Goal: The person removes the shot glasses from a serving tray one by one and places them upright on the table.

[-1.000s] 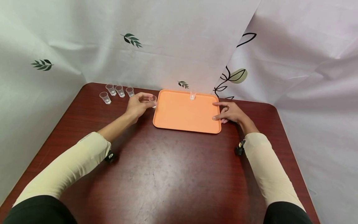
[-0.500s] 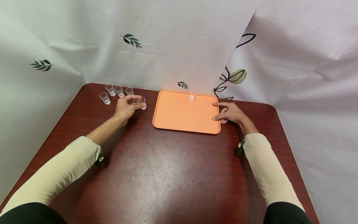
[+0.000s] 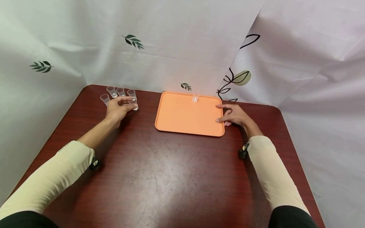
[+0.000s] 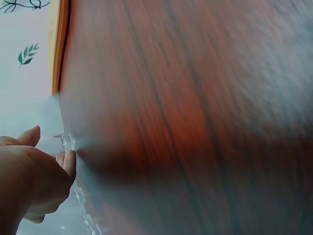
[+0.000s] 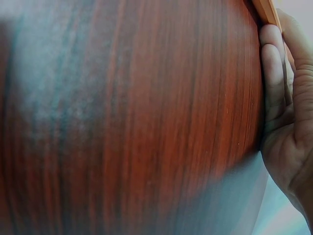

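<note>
Left hand (image 3: 116,109) pinches cup (image 4: 67,141) — right hand (image 3: 235,115) holds tray (image 3: 185,117)

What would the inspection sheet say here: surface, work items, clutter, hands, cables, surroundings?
Surface: dark-red wood-grain table, glossy, with glare near the middle.
Work items: flat orange rectangular tray, one small clear tapered cup on it near the far edge; four similar clear cups grouped at the table's far left. Cup material can't be told.
Clutter: nothing seen.
Hands: left hand pinches a sixth clear cup beside that group; right hand holds the tray's right edge. Small black device at each wrist.
Cables: nothing seen.
Surroundings: pale leaf-printed sheets behind and on both sides.
</note>
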`<state>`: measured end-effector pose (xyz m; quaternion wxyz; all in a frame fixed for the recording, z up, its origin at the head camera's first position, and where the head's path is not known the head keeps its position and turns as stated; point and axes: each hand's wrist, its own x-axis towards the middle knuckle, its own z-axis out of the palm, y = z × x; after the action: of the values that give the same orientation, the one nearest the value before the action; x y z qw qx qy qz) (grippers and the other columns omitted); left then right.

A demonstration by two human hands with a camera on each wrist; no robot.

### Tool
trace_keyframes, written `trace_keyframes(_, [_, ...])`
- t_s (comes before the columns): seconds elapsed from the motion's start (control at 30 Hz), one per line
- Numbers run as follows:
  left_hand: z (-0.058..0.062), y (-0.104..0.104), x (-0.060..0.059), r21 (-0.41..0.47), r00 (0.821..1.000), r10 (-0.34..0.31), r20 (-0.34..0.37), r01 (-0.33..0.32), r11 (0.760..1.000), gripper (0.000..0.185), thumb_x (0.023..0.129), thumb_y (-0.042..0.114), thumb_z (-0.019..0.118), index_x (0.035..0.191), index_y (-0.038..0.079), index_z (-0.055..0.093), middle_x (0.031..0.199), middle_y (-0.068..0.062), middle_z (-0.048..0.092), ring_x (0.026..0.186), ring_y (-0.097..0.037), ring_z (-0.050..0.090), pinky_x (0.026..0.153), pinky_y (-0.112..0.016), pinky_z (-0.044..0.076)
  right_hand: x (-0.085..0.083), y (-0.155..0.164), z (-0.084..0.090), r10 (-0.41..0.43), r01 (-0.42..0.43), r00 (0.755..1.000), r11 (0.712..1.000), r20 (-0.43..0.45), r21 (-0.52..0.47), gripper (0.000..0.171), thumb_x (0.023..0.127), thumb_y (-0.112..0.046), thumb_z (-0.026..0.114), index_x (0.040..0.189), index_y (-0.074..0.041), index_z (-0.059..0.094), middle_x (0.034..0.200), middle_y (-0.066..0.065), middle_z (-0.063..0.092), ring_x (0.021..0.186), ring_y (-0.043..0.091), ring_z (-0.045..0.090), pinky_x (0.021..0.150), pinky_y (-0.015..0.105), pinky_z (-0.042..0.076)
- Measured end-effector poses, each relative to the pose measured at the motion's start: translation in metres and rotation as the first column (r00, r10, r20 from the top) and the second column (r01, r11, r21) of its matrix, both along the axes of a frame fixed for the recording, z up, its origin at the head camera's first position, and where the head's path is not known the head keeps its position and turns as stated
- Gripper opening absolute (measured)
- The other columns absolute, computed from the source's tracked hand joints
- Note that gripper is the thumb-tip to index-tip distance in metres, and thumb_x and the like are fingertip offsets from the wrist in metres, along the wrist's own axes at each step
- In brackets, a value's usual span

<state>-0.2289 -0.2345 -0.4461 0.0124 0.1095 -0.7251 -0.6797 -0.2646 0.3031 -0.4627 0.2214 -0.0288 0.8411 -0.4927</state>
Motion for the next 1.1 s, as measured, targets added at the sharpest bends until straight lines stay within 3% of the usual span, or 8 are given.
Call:
trace_keyframes(0.2, [-0.002,-0.012,0.000,0.066,0.999,0.048,-0.007,-0.048,0.997,0.054,0.092,-0.009,0.088,0.142,-0.010,0.067,0.091,0.015,0.080,0.087,0.003,0.073,0.080,-0.009,0.065,-0.001,0.001,0.001,-0.002,0.002,1.000,1.000,0.011,0.005,0.086,0.087,-0.016,0.101,0.163,-0.020,0.062,0.069,0.000,0.074,0.053,0.009,0.070,0.059,0.028,0.068])
trace_keyframes(0.7, [-0.003,-0.041,0.001,0.056,0.990,0.142,-0.003,-0.142,0.988,0.049,0.089,-0.008,0.090,0.135,0.001,0.076,0.089,0.017,0.080,0.086,0.006,0.073,0.076,-0.009,0.064,0.000,0.000,0.000,0.000,0.000,1.000,1.000,-0.003,-0.006,0.085,0.089,-0.014,0.099,0.165,-0.017,0.060,0.069,0.000,0.074,0.052,0.009,0.069,0.057,0.027,0.067])
trace_keyframes(1.1, [-0.003,-0.056,-0.001,0.150,0.981,0.195,-0.012,-0.191,0.970,0.051,0.088,-0.015,0.088,0.135,0.002,0.080,0.092,0.013,0.081,0.084,0.005,0.077,0.076,-0.012,0.066,-0.001,0.000,-0.001,-0.003,0.003,1.000,1.000,0.008,-0.007,0.086,0.089,-0.013,0.099,0.165,-0.017,0.059,0.070,0.000,0.075,0.052,0.009,0.069,0.057,0.027,0.067])
